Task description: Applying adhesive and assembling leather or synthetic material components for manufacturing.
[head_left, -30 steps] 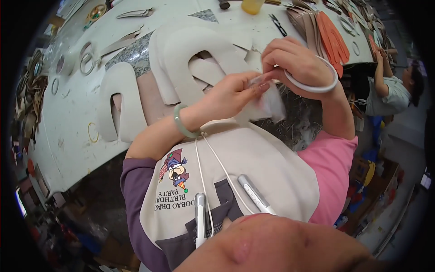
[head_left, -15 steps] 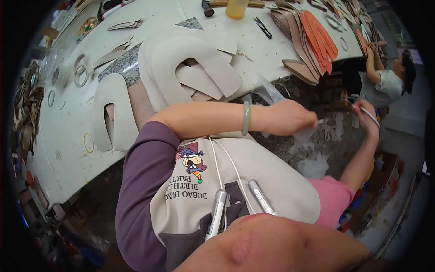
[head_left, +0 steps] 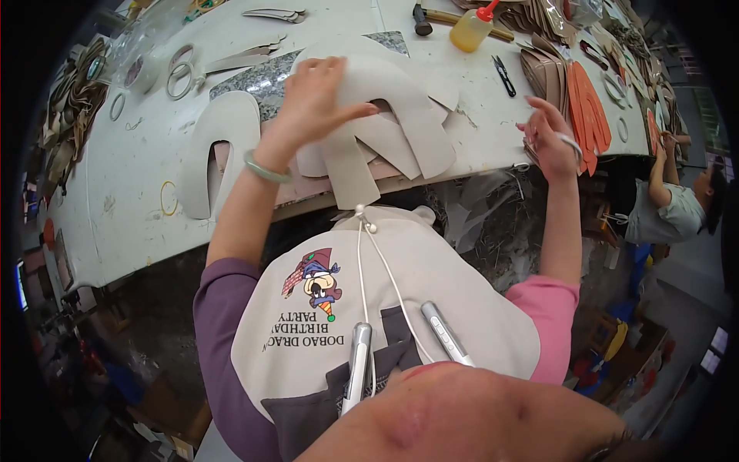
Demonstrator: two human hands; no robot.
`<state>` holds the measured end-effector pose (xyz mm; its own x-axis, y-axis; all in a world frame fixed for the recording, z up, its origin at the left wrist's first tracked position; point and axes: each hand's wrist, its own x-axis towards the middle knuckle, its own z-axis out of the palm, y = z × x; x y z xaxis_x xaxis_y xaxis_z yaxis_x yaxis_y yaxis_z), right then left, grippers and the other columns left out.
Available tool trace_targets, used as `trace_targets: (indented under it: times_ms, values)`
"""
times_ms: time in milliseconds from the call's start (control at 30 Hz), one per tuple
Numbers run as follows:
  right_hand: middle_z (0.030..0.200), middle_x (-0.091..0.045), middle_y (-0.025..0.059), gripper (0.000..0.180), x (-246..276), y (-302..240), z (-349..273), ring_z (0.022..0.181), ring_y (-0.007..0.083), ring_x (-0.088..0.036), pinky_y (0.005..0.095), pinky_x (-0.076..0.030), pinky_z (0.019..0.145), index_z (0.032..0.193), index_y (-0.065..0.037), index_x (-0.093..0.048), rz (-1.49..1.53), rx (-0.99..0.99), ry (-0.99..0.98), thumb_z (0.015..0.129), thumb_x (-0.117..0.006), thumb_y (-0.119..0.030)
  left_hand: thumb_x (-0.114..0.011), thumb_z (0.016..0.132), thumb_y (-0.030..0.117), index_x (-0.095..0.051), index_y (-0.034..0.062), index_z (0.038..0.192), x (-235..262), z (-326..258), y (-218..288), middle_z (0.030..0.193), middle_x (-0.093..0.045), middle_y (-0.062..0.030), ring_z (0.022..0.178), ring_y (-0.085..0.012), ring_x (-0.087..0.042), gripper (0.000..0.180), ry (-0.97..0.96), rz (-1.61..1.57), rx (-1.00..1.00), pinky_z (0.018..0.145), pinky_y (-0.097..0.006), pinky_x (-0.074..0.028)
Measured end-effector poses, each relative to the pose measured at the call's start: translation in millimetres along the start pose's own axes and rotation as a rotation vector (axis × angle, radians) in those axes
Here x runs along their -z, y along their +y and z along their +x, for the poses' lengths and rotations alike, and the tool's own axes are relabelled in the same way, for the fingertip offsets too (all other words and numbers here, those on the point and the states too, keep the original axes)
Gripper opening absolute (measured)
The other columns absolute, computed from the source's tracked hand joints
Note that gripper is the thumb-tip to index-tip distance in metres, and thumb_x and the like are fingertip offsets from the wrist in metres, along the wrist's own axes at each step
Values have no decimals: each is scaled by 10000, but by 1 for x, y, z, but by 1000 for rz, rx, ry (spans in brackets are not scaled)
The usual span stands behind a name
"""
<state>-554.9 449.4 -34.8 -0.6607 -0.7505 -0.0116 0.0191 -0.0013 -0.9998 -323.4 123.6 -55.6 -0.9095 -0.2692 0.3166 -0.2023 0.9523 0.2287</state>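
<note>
My left hand (head_left: pixel 317 104) lies with fingers spread over a stack of pale U-shaped pieces (head_left: pixel 416 123) at the table's near edge, the thumb pointing right. Another U-shaped piece (head_left: pixel 202 165) lies to the left of that wrist. To the right, my right hand (head_left: pixel 552 142) is raised near the table edge, fingers partly curled and index finger extended. A white loop (head_left: pixel 570 144), like the handle of a small tool, sits against its fingers; the rest of it is hidden by the hand.
Beneath the stack is a speckled stone slab (head_left: pixel 250 83). Around it on the white table (head_left: pixel 115 223) are tape rolls (head_left: pixel 180 80), black snips (head_left: pixel 504 75), a hammer (head_left: pixel 422 21), a yellow squeeze bottle (head_left: pixel 471 31) and orange pieces (head_left: pixel 587 108). Another person (head_left: pixel 668 204) works at right.
My left hand has swung from the right, over the floor scraps, back onto the pale pieces and spread out. My right hand has come up and left toward the table. The view has shifted.
</note>
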Motion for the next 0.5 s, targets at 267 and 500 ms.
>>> trace_targets:
  times_ms: [267,500]
  values:
    - [701,-643,127,723,-39,12,113,628,300,-614,350,-481,581,808,-10,-646,-1800,-161,3,818,-479,-714,-759,694,312,-396,15,1382,-31,-3,0,1336,-465,-179,1233,-369,-420,832,40,-167,121,1021,-422,-367]
    - [746,-667,78,605,-99,-34,96,664,234,-621,330,-485,636,809,-41,-671,-1528,-28,150,851,-530,-628,-749,679,236,-373,-10,1380,-30,-7,29,1374,-403,-202,1227,-357,-433,833,175,-254,153,1023,-387,-377]
